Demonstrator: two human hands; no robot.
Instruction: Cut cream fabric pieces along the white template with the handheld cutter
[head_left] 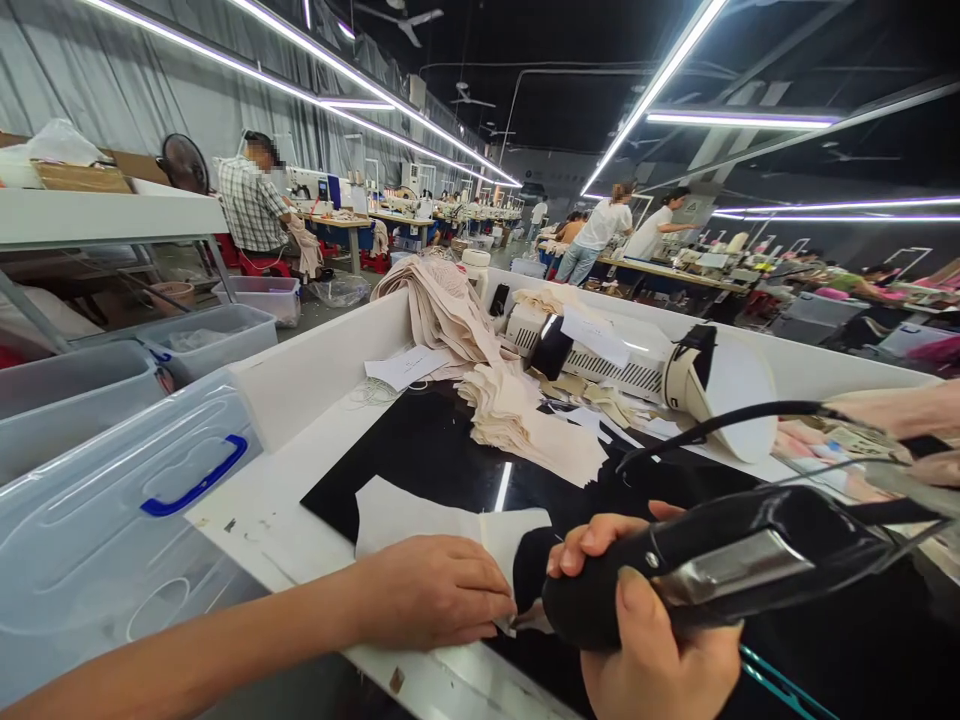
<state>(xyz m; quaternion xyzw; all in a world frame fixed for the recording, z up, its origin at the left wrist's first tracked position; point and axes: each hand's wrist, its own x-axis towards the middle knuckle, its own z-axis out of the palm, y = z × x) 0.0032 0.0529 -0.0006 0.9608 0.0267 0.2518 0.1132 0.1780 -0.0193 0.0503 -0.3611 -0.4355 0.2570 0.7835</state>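
My left hand (439, 592) rests palm down on a white cut fabric piece (420, 522), fingers together and bent over its near edge; the thumb is hidden. In my right hand (660, 640) is a black corded power tool (750, 555), with a metal lever along its body. Its narrow metal tip (534, 618) points left, close to my left fingertips and the fabric's edge. Whether the tip touches the cloth I cannot tell. Both lie over a shiny black board (427, 430). A teal slotted object (780, 680) lies below the tool, partly hidden.
Beige fabric layers (532, 425) pile up behind the board. White lamp-like equipment (720, 390) and paper scraps stand by the back ledge (810, 350). A clear bin (135, 530) with a blue handle is at left. A black cable (720, 418) arches above the tool. Other people work farther off.
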